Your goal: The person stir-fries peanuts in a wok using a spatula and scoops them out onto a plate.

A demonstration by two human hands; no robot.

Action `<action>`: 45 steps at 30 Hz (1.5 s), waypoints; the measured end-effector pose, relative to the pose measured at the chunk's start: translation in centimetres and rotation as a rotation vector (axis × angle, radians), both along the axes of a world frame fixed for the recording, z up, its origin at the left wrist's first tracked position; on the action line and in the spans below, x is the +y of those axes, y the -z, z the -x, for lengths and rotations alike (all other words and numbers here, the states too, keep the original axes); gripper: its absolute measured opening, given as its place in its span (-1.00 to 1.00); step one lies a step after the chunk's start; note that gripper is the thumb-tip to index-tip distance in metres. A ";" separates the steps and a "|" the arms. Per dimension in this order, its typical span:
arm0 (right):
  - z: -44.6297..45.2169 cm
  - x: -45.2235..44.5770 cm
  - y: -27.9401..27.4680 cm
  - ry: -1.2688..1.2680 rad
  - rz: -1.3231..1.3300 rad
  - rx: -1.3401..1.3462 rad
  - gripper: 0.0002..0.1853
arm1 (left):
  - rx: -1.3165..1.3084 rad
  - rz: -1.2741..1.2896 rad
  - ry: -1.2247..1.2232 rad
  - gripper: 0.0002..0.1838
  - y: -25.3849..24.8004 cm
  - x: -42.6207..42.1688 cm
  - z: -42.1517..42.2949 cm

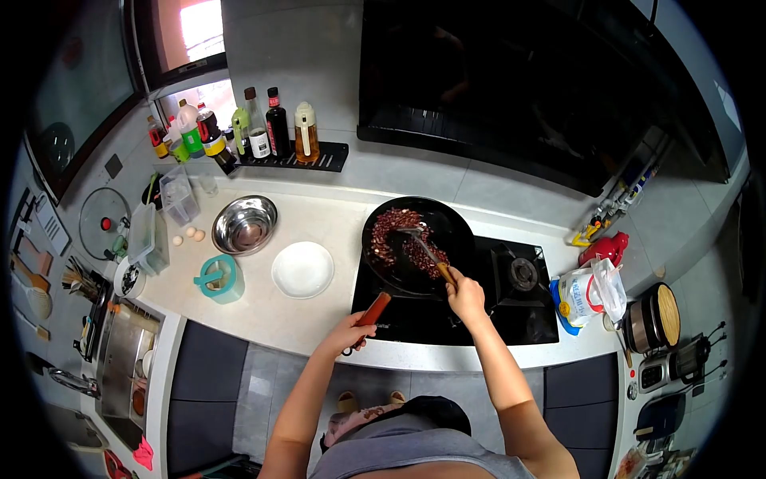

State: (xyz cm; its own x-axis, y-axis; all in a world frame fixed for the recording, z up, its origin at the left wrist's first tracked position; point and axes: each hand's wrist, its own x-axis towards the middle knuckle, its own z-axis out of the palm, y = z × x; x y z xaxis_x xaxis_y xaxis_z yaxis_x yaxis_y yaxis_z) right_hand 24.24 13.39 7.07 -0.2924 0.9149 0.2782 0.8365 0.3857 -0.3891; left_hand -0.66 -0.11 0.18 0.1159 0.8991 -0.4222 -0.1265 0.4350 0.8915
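A black wok (459, 231) sits on the left side of the black gas stove (523, 315). Small reddish-brown pieces that look like peanuts (396, 219) are spread over its bottom. My left hand (349, 333) is closed around the wok's reddish wooden handle (375, 308), at the near left of the pan. In my right hand (464, 294) is the wooden grip of a spatula (431, 254), whose metal end lies among the pieces. The palm side of each hand is hidden.
Left of the stove are a white bowl (303, 270), a teal-lidded container (219, 279), a steel bowl (245, 224) and several eggs (190, 232). Bottles line a wall shelf (329, 157). Beside the bare right burner (523, 274) stand a white bag (582, 294) and red kettle (604, 248).
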 end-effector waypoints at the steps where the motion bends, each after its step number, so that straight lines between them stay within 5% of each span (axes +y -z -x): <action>1: -0.5 0.0 0.1 0.013 -0.026 -0.013 -0.58 | 0.000 0.000 0.000 -0.66 0.1 0.0 0.0; 13: -11.0 -6.2 -12.4 0.024 0.041 -0.407 -0.71 | 0.007 0.031 0.019 -0.67 -0.1 0.2 0.1; 21: -3.7 -0.1 -2.0 0.027 -0.002 -0.066 -0.60 | 0.001 0.009 0.015 -0.65 0.1 0.2 0.1; 28: -6.9 -0.3 -2.8 0.144 0.057 0.200 -0.63 | -0.002 0.012 0.018 -0.67 0.1 0.2 0.1; 38: -9.7 6.0 1.3 0.256 1.017 0.910 -0.70 | -0.005 0.010 0.016 -0.72 -0.3 0.2 0.3; 45: -4.0 3.0 3.6 0.011 0.703 0.749 -0.71 | 0.011 0.003 0.006 -0.66 -0.2 0.1 0.2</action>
State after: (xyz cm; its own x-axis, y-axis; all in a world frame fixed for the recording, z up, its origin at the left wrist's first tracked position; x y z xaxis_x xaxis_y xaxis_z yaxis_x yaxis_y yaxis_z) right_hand 28.26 16.43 3.47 -0.2550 0.9431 -0.2136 0.2886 -0.1367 -0.9477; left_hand -0.86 0.01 0.34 0.1164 0.8970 -0.4263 -0.1144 0.4385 0.8914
